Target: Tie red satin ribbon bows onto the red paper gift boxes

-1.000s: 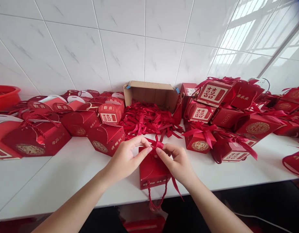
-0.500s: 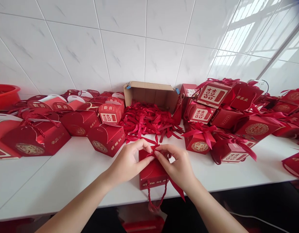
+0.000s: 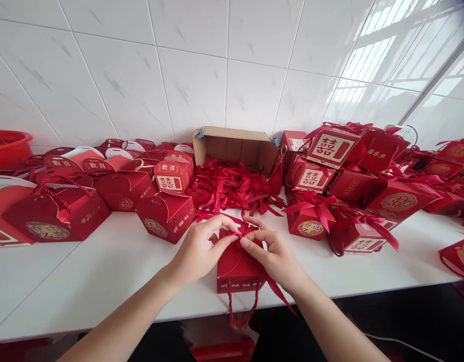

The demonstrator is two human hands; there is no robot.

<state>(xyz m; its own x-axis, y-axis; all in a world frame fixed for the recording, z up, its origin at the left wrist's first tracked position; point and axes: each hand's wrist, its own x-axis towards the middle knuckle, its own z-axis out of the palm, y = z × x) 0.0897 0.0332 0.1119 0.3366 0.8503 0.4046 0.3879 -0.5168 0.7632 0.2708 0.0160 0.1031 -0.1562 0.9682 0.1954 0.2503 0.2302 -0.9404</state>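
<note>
Backing everything, one wall (image 3: 190, 75): white tile, grey-veined, barred window light reflected at right. Below it, one table (image 3: 122, 271): white, smooth, running across my whole view. On its right part I list a stack of gift boxes (image 3: 352, 185), red, many trimmed with ribbon, some bearing pale panels with large red characters. On its left part, a group of flap-topped boxes (image 3: 124, 186), red, several with gold medallions; at the left edge, one basin (image 3: 9, 151), orange-red. Near the wall, one carton (image 3: 235, 148), brown, its open side facing my camera; before it, a heap of loose ribbons (image 3: 235, 186), crimson.

Principal item: one red box (image 3: 241, 269), deep glossy red, a curved flap line on its upward face. I find it on the table near the front edge, below and between the two hands. Left hand (image 3: 194, 251): thumb and forefinger pinched on the ribbon (image 3: 277, 289) from the left. Right hand (image 3: 280, 256): pinched on it from the right, the two sets of fingertips almost meeting over the box. Said ribbon: satiny, red, gathered at the fingertips, one tail slanting out beneath the right hand. Cord handle (image 3: 230, 306): twisted, red, drooping over the table edge. Lettering (image 3: 234, 286): small gold characters along the near side.
</note>
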